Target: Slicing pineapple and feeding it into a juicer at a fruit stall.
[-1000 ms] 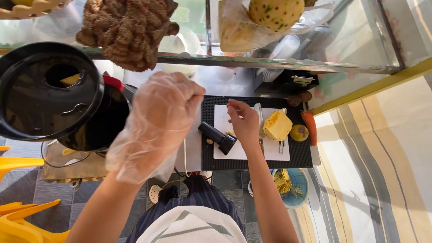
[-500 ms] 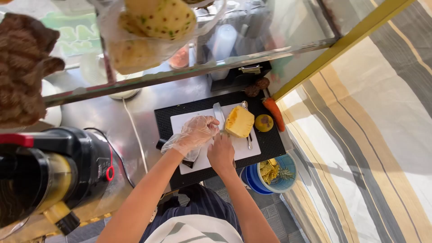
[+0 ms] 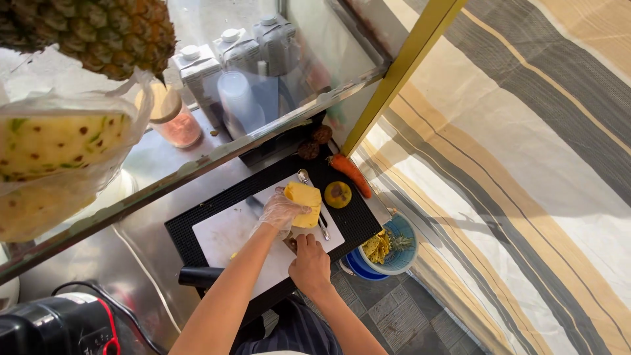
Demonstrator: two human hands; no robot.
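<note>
Your gloved left hand (image 3: pixel 281 212) clamps the peeled pineapple chunk (image 3: pixel 304 204) on the white cutting board (image 3: pixel 230 233). Your right hand (image 3: pixel 309 263) closes on what is probably a knife handle just near it. With 1 slip on the wet fruit, the blade could reach your left fingers.

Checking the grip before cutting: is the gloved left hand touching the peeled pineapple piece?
Touching: the head view shows the gloved left hand resting its fingers against the pineapple piece.

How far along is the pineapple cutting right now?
Done: the pineapple piece is peeled, with skin scraps in the blue bowl. In hand: the gloved left hand steadies it on the white cutting board; the right hand grips a handle beside it. Left: the piece is unsliced.
</note>
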